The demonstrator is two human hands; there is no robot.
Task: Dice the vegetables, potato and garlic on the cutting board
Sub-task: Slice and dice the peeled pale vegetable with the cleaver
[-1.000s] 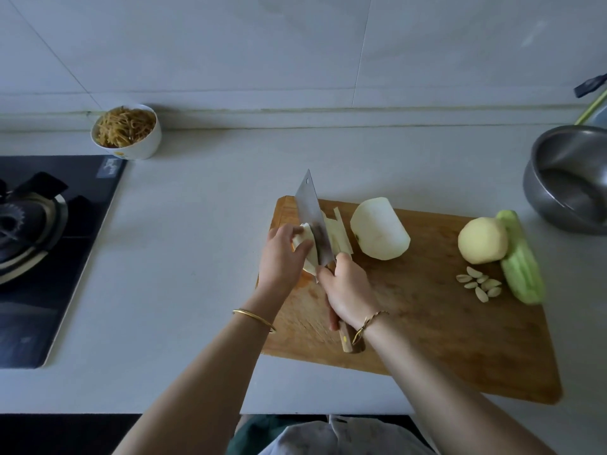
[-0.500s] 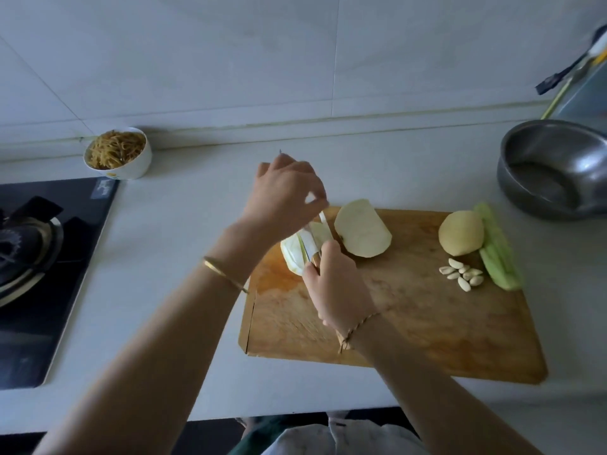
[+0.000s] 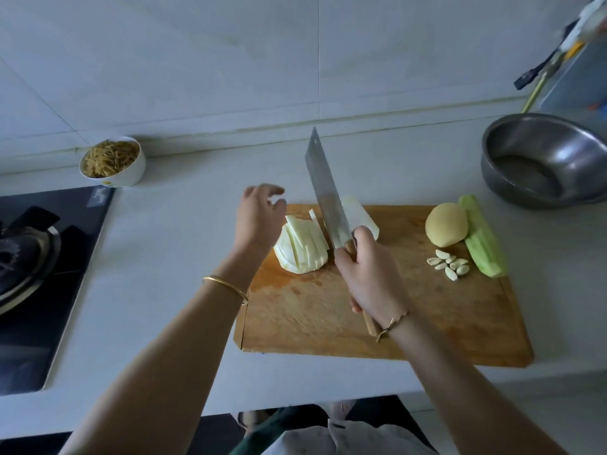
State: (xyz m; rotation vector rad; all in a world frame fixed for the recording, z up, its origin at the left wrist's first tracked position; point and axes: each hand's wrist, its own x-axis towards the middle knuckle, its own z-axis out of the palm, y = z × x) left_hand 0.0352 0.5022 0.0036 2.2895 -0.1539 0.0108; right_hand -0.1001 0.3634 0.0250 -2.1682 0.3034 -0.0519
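Observation:
A wooden cutting board (image 3: pixel 410 323) lies on the counter. On its far left sits a pale vegetable half cut into slices (image 3: pixel 300 249); the uncut half (image 3: pixel 359 215) lies behind the blade. My right hand (image 3: pixel 368 274) grips the cleaver (image 3: pixel 325 192) by its wooden handle, blade raised and pointing away. My left hand (image 3: pixel 259 215) hovers just left of the slices, fingers relaxed and holding nothing. A peeled potato (image 3: pixel 446 228), several garlic cloves (image 3: pixel 449 267) and a peeled green vegetable (image 3: pixel 483 238) lie on the board's right side.
A steel bowl (image 3: pixel 542 159) stands at the far right of the counter. A white bowl of noodles (image 3: pixel 113 162) sits by the back wall. A black gas stove (image 3: pixel 39 267) fills the left side. Utensils (image 3: pixel 545 70) hang at the top right.
The cleaver has been lifted off the slices, its blade now raised. My left hand has dropped from above the blade tip and hovers beside the cut vegetable.

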